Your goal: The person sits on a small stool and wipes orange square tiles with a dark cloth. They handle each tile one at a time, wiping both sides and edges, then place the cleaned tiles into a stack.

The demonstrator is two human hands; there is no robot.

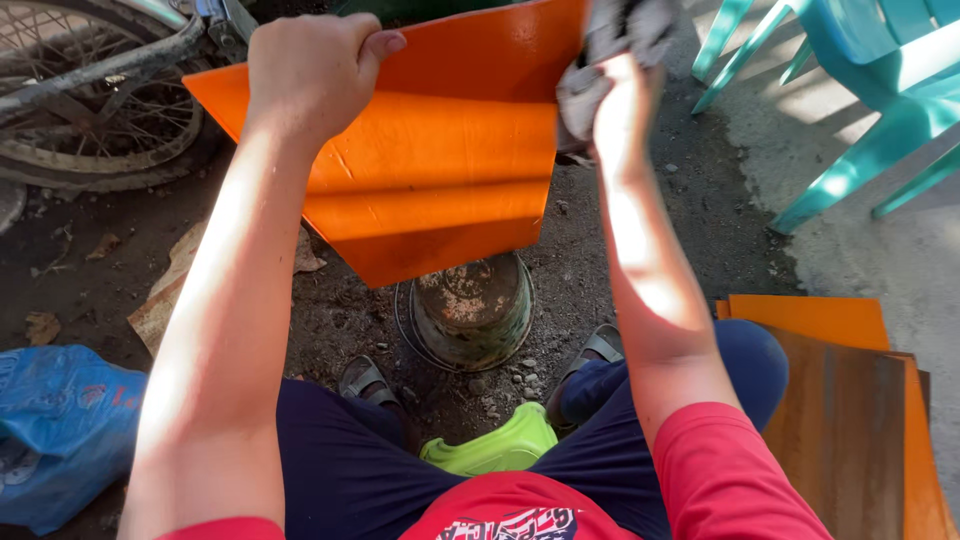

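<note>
Nearest: lime-green plastic seat edge (492, 447) between the knees, sandalled feet on bare dirt ground (640, 240). Just past the feet, a rusty round metal bucket (470, 312) sits upright. Stack of flat orange and brown sheets (850, 400) lies at the right knee; crumpled blue plastic bag (55, 430) on the left.

Held up above the bucket: flat orange rectangular sheet-metal panel (440, 170), tilted, face toward the camera. Long axis looks to run upper-left to lower-right, lower corner pointing down at the bucket; far edge is cut off by the frame, so length is a judgement.

Left hand (310, 65): fingers closed over the panel's upper-left edge, gripping it. Right hand (615, 95): fingers closed on a grey crumpled rag (620, 40), pressed against the panel's right edge.

Risks, as I read it: single-hand hold at one corner, so rag pressure could swing the panel or slip it down onto the bucket or feet. Bare fingers on a thin metal edge, a cut hazard.

Far: bicycle wheel (90, 100) upper left, teal plastic chairs (860, 90) upper right.
</note>
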